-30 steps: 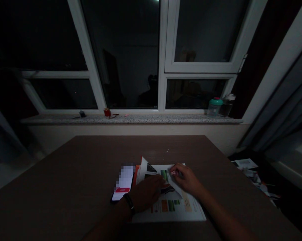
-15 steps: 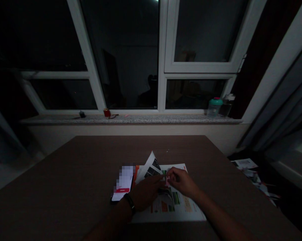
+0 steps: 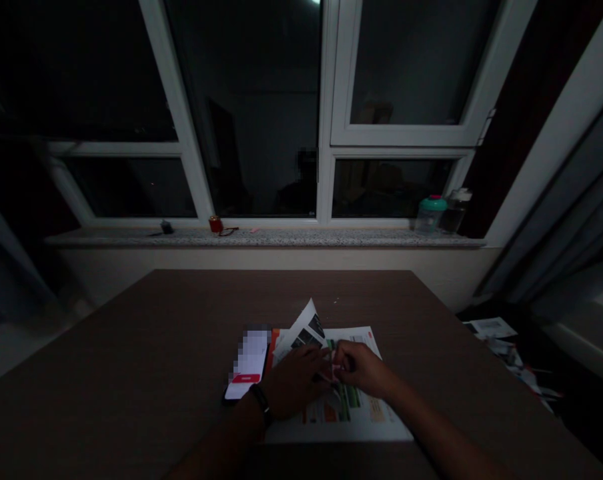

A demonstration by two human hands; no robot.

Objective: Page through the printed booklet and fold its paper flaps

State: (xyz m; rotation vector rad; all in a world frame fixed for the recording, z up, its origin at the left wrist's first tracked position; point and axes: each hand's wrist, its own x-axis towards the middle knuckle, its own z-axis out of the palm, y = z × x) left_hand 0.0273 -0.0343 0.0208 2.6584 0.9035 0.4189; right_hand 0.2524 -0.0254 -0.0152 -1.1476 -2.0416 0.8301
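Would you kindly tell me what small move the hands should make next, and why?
Perhaps the left hand should smooth down the white printed paper page: its raised corner stands up beyond that hand, while the right hand seems to pinch a small pink object close by.

Phone (image 3: 250, 360) left of the papers (image 3: 351, 432) on the table (image 3: 131, 360), 2 bottles (image 3: 431, 217) on the windowsill (image 3: 301, 237) behind

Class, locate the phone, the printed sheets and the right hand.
Phone (image 3: 252, 363), head view: lit screen.
Printed sheets (image 3: 364, 428), head view: pale lower part.
Right hand (image 3: 365, 370), head view: back of the hand.
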